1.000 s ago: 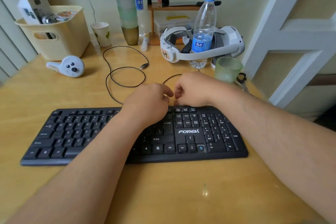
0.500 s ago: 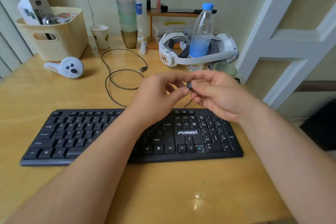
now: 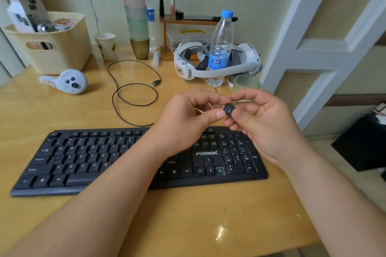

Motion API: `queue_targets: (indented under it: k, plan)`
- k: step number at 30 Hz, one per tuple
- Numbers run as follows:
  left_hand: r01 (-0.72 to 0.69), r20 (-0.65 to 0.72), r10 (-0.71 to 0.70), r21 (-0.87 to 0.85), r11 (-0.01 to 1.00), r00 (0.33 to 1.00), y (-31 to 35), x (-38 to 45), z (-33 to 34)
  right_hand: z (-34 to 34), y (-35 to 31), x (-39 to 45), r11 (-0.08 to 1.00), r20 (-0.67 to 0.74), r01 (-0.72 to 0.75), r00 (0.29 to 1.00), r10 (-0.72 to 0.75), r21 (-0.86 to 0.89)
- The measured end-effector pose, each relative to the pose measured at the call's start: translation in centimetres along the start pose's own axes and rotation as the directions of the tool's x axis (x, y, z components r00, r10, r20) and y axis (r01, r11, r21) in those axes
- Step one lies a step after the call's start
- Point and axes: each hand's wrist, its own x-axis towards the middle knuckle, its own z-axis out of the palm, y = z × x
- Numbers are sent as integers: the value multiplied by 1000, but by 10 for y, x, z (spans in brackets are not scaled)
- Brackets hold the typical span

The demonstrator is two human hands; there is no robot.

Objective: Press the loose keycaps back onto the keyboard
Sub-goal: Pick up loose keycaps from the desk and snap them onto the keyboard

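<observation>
A wooden desk (image 3: 188, 225) carries a black keyboard (image 3: 83, 165) w/ its cable (image 3: 133, 94) looped behind. At back left, a cream basket (image 3: 62, 52) holds a white carton, a booklet and metal bits; next to it a paper cup (image 3: 106, 46), contents not visible, and a tall stack of tumblers (image 3: 136, 16). A white headset (image 3: 219, 69) rings a water bottle (image 3: 221, 46), nearly empty; a green glass (image 3: 246, 84) stands just beside. A white controller (image 3: 69, 82) lies near the basket. Above the keyboard's right half, left hand (image 3: 188, 119) and right hand (image 3: 263, 123) together pinch one black keycap (image 3: 229, 109) between fingertips, off the board. An exposed blue switch (image 3: 219, 170) shows beside the down arrow.
</observation>
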Motion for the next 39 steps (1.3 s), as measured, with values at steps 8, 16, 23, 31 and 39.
queue_targets:
  k: [8,16,23,31,39]
  plan:
    - [76,40,-75,-35,996,996,2,-1,2,2,5,-7,972,-141,45,987,-79,-231]
    - [216,64,-211,-91,972,975,8,-2,4,-4,-1,-13,717,-2,176,971,-240,-674]
    - [279,112,-271,-66,958,956,10,-2,3,-2,-10,-20,539,79,243,948,-309,-807]
    - [309,144,-301,-35,951,943,9,-4,4,-3,-27,-12,173,377,407,908,-182,-897]
    - [336,261,-336,47,941,905,17,-6,-1,1,-35,-9,71,455,455,890,-21,-887]
